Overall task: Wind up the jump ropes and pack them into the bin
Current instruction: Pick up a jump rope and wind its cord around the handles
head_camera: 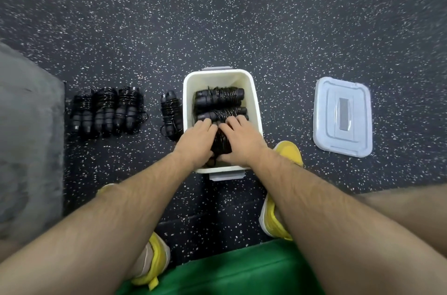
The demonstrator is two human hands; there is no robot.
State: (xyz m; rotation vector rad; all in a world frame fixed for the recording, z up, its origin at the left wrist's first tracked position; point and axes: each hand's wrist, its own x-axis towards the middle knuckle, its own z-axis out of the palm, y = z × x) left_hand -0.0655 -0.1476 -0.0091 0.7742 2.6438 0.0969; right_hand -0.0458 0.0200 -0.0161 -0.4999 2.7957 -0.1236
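Jump ropes (219,97), black and wound into tight bundles round their own handles, lie crosswise in the far part of the white plastic bin (219,73), side by side so that each takes little room; the bin stands on the dark speckled rubber floor (242,16) just ahead of the person's feet; both hands are down in its near part, the left hand (197,136) and the right hand (239,138) laid next to each other on another black bundle (221,143), fingers fairly straight and spread over it, pressing rather than clutching; the thumbs are hidden, so I cannot tell whether they hook under it; the pressing looks meant to seat this bundle low beside the others and keep its coils from springing loose; four more wound bundles wait on the floor left of the bin, a single one (170,113) just beside its wall and a row of three (106,110) farther off, near a grey mat (26,137); the pale grey plastic lid (342,117) lies flat on the floor well apart to the right, out of the way while the bin is filled; by my reckoning the winding is done and the packing roughly half done.
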